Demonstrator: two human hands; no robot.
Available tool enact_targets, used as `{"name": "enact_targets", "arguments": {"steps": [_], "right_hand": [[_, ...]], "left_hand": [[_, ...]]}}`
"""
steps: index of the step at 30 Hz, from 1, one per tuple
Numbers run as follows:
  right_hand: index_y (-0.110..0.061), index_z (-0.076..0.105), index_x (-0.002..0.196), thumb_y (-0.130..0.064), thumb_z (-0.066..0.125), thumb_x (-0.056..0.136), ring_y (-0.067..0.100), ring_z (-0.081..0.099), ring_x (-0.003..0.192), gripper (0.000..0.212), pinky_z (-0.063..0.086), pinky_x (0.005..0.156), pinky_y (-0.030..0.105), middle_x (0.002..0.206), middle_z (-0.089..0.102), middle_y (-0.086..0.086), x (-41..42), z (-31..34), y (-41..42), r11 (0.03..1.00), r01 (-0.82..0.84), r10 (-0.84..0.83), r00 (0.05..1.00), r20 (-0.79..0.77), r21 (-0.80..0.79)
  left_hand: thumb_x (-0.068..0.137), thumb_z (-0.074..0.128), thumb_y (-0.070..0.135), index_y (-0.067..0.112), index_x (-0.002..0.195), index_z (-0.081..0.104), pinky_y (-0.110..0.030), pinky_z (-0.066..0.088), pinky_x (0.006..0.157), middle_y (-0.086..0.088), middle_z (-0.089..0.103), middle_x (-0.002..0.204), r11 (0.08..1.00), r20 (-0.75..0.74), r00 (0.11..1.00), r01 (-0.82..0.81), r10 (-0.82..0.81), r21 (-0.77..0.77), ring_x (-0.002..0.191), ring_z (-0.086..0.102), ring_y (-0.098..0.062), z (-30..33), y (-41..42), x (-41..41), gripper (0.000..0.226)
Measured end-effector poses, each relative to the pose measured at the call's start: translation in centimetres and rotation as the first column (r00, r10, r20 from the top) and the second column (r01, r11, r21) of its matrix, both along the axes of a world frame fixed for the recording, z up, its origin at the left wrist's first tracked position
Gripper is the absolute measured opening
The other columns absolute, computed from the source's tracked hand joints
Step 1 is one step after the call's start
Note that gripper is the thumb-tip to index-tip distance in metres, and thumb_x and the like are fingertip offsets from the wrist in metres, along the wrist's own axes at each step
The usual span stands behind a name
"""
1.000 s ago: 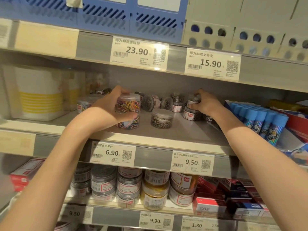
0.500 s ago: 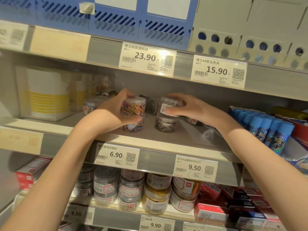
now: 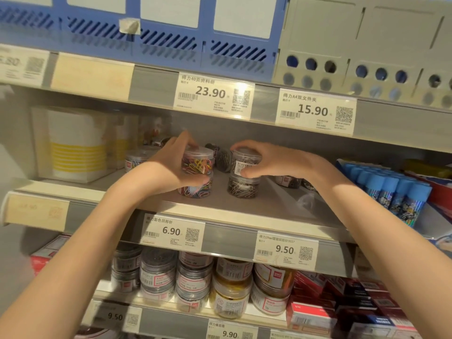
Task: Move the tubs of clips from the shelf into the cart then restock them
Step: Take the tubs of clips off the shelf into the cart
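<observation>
1. Your left hand [image 3: 168, 167] curls around the stacked tubs of coloured clips [image 3: 197, 172].
2. Your right hand [image 3: 274, 160] grips the upper tub of silver clips [image 3: 244, 161], at its 9 o'clock.
3. Both stacks stand mid-shelf [image 3: 244, 209]; blue glue sticks [image 3: 391, 189] at 3 o'clock.

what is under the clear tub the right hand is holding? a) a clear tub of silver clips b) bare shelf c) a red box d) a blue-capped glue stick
A: the right hand grips the clear round labelled tub stacked on a clear round tub of silver clips.
</observation>
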State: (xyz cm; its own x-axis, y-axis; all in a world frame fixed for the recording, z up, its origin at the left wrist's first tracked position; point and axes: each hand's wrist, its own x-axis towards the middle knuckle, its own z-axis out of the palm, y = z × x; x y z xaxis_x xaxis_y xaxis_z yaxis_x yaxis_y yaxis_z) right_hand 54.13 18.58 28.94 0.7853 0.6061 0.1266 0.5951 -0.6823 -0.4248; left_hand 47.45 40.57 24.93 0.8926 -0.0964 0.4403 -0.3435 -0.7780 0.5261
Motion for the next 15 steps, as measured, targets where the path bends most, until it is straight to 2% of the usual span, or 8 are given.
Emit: {"name": "enact_targets", "arguments": {"steps": [2,5,9,12,15], "right_hand": [[-0.033,0.042,0.130,-0.020,0.065,0.082,0.012,0.059,0.099,0.054,0.054,0.082,0.029,0.115,0.056,-0.008,0.0,0.8,0.5,0.997,0.029,-0.030,0.999,-0.013,-0.072],[-0.030,0.037,0.131,-0.024,0.072,0.078,0.016,0.060,0.099,0.064,0.057,0.077,0.030,0.119,0.054,-0.002,0.0,1.9,1.5,0.973,0.080,-0.089,0.996,-0.032,-0.216],[-0.033,0.030,0.137,-0.034,0.079,0.072,0.025,0.052,0.113,0.081,0.057,0.080,0.037,0.134,0.043,0.003,0.3,2.5,2.5,0.915,0.125,-0.152,0.987,-0.042,-0.384],[-0.026,0.035,0.135,-0.036,0.078,0.073,0.023,0.050,0.111,0.076,0.055,0.083,0.038,0.133,0.045,0.003,0.6,2.7,3.0,0.908,0.134,-0.159,0.987,-0.030,-0.396],[-0.023,0.045,0.119,-0.037,0.077,0.074,0.022,0.055,0.103,0.057,0.056,0.079,0.036,0.122,0.054,0.004,0.8,2.5,3.3,0.910,0.127,-0.147,0.989,-0.023,-0.394]], "left_hand": [[0.073,0.076,0.036,0.022,0.115,0.037,-0.031,0.043,0.083,0.002,0.047,0.116,0.997,-0.075,0.997,-0.014,0.020,0.075,0.101,0.052,-0.018,1.1,0.1,0.0,0.059],[0.073,0.077,0.036,0.023,0.124,0.033,-0.028,0.043,0.075,0.004,0.048,0.113,0.973,-0.173,0.983,-0.019,0.060,0.231,0.093,0.052,-0.016,3.0,-0.2,-0.1,0.068],[0.072,0.078,0.037,0.032,0.141,0.020,-0.038,0.042,0.098,0.001,0.037,0.141,0.875,-0.284,0.951,0.030,0.124,0.483,0.119,0.046,-0.023,5.2,-1.0,0.3,0.090],[0.072,0.077,0.038,0.036,0.136,0.036,-0.035,0.046,0.096,0.003,0.044,0.139,0.833,-0.346,0.930,0.090,0.126,0.546,0.118,0.050,-0.021,6.1,-1.4,0.5,0.076],[0.072,0.077,0.035,0.029,0.128,0.051,-0.029,0.049,0.086,0.002,0.059,0.124,0.841,-0.340,0.936,0.109,0.093,0.530,0.109,0.059,-0.018,6.4,-1.6,0.6,0.063]]}}
